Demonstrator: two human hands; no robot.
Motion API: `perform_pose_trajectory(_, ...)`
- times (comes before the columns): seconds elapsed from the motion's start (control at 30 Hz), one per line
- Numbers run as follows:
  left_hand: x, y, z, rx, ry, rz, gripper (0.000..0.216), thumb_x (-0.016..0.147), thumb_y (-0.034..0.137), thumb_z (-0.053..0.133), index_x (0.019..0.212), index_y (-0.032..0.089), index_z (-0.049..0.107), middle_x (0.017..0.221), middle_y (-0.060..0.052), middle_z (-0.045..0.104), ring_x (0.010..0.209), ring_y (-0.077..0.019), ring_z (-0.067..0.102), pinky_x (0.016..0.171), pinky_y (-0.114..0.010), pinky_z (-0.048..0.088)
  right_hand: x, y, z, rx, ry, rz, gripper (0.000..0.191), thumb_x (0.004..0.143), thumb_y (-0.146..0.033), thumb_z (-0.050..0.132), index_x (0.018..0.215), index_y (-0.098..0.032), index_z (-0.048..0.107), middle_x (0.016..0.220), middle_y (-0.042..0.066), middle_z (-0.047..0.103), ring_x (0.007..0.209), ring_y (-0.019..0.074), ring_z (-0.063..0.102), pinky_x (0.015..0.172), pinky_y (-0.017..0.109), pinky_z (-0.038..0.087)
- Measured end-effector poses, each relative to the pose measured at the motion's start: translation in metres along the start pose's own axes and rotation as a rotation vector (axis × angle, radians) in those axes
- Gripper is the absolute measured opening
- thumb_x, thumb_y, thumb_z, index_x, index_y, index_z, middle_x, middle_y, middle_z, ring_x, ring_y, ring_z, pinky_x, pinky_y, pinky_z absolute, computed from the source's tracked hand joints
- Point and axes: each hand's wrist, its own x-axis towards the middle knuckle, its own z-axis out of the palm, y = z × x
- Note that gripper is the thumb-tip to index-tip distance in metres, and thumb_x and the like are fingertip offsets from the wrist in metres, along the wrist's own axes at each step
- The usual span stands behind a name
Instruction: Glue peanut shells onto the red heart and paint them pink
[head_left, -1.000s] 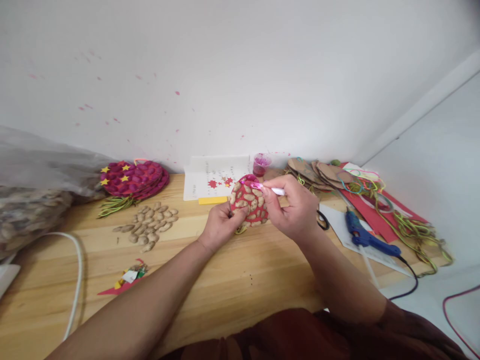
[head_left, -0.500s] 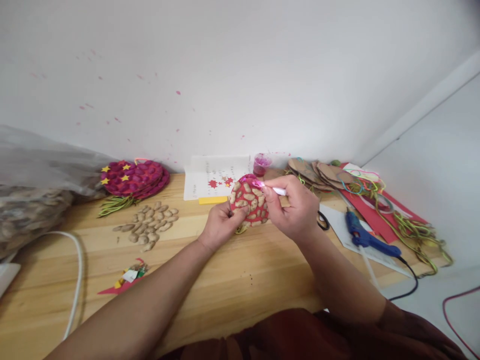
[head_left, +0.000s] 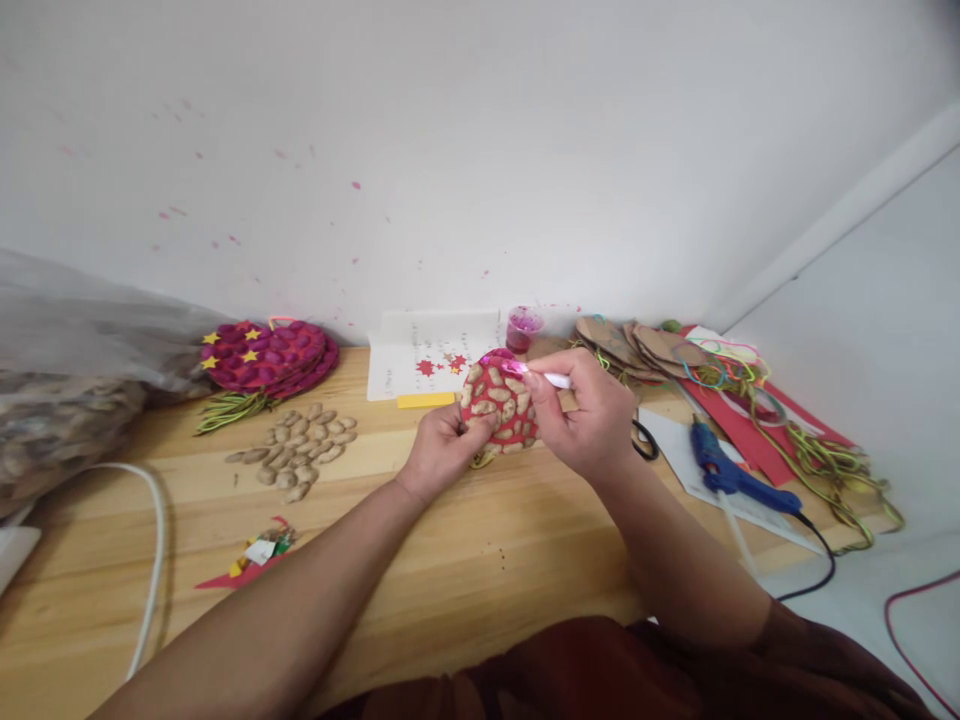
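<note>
The red disc point(head_left: 500, 404) covered with peanut shells is held up near the centre of the frame, tilted with its face toward the camera, just above the wooden table point(head_left: 465, 560). Going from large to small: the table fills the lower half of the frame; a clear bag of peanuts point(head_left: 60, 400) lies at the left edge; a stack of finished magenta discs point(head_left: 266, 355) sits at the upper left of the table, with loose peanut shells point(head_left: 300, 450) in front of it.

The left hand point(head_left: 442, 452) pinches the lower left edge of the disc, fingers closed on it from below. The right hand point(head_left: 589, 420) is at the right of the disc, fingers closed around a small white brush point(head_left: 541, 377). The long axis of the brush runs almost level, from the right hand leftward, and its pink tip touches the upper edge of the disc. A blue glue gun point(head_left: 731, 472) lies to the right, and a little cup of pink paint point(head_left: 523, 328) stands behind the disc.
</note>
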Motion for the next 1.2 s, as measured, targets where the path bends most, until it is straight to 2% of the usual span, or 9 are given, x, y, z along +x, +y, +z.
perform_pose_trajectory(0.4, -0.0004, 0.0032, 0.0009, 0.024, -0.008, 0.012, 0.032, 0.082, 0.045, 0.076, 0.086, 0.014, 0.080, 0.084, -0.007, 0.081, 0.073, -0.0190, 0.071, 0.071, -0.028, 0.055, 0.0018, 0.0004, -0.0004, 0.001, -0.016, -0.023, 0.004, 0.096, -0.018, 0.064, 0.097, -0.021, 0.065, 0.086, 0.002, 0.075, 0.079, 0.0151, 0.071, 0.073, 0.028, 0.056)
perform_pose_trajectory(0.5, -0.0005, 0.0036, 0.0012, -0.007, -0.004, 0.009, 0.033, 0.082, 0.046, 0.076, 0.088, 0.014, 0.080, 0.085, -0.007, 0.081, 0.073, -0.0191, 0.072, 0.071, -0.028, 0.056, 0.0019, 0.0003, -0.0010, 0.015, -0.045, -0.017, 0.004, 0.096, -0.018, 0.064, 0.098, -0.022, 0.065, 0.085, 0.002, 0.075, 0.078, 0.0155, 0.071, 0.073, 0.029, 0.057)
perform_pose_trajectory(0.7, -0.0010, 0.0044, 0.0007, 0.018, -0.007, 0.011, 0.032, 0.081, 0.046, 0.077, 0.082, 0.014, 0.079, 0.079, -0.006, 0.080, 0.068, -0.0174, 0.069, 0.068, -0.027, 0.055, 0.0018, -0.0002, -0.0008, 0.031, -0.019, -0.006, 0.005, 0.096, -0.018, 0.065, 0.098, -0.022, 0.066, 0.087, 0.001, 0.076, 0.077, 0.0154, 0.071, 0.073, 0.029, 0.057)
perform_pose_trajectory(0.9, -0.0001, 0.0012, 0.0008, -0.040, -0.005, 0.001, 0.035, 0.080, 0.048, 0.079, 0.089, 0.014, 0.080, 0.085, -0.007, 0.082, 0.074, -0.0198, 0.073, 0.073, -0.029, 0.058, 0.0017, -0.0011, -0.0026, 0.021, -0.053, 0.022, 0.004, 0.096, -0.019, 0.064, 0.097, -0.023, 0.066, 0.085, 0.002, 0.075, 0.075, 0.0159, 0.070, 0.072, 0.030, 0.057)
perform_pose_trajectory(1.2, -0.0010, 0.0043, 0.0013, -0.031, -0.004, 0.007, 0.035, 0.081, 0.048, 0.079, 0.085, 0.013, 0.079, 0.084, -0.007, 0.081, 0.071, -0.0186, 0.071, 0.071, -0.028, 0.057, 0.0024, -0.0006, -0.0031, 0.029, -0.061, 0.011, 0.004, 0.096, -0.019, 0.064, 0.097, -0.022, 0.066, 0.085, 0.002, 0.075, 0.075, 0.0158, 0.070, 0.072, 0.029, 0.057)
